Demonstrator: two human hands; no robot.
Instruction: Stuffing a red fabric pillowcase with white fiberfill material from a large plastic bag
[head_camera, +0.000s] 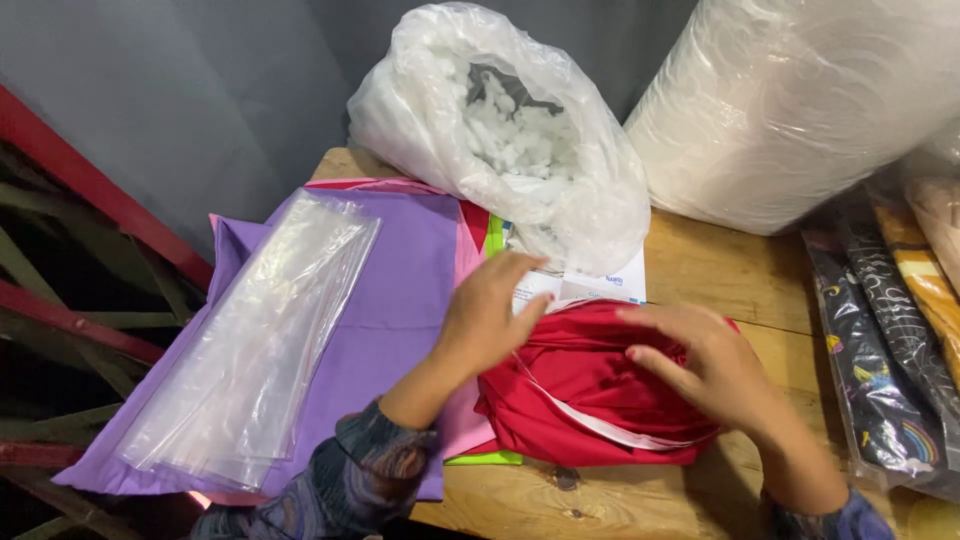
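a big white roll of wadding wrapped in clear film (800, 100) fills the far right corner of the wooden table (700, 270), and left of it slumps an open clear plastic bag of white fibre stuffing (500, 130), its mouth tipped toward the person. spread over the table's left half lies a flat purple fabric cover (390, 300) on a stack of pink, red and green ones, with a sheaf of clear plastic sleeves (250, 340) laid on it, long axis running from near-left to far-right. along the right edge sit packed printed cushions in clear wrap (890, 350). right in front of the person, between both arms, rests the stuffed red fabric cushion with white piping (590, 400), its long side running left to right across the table, near edge close to the table's front. the left hand (490, 320) lies open, fingers spread, on the cushion's far-left corner, partly over a white paper sheet (590, 285) just behind. the right hand (700, 360) rests open, palm down with fingers loosely curled, on the cushion's top right part, pressing rather than clutching. both hands touch it; the right sits more squarely over its bulk, the left at its edge nearer the purple cover
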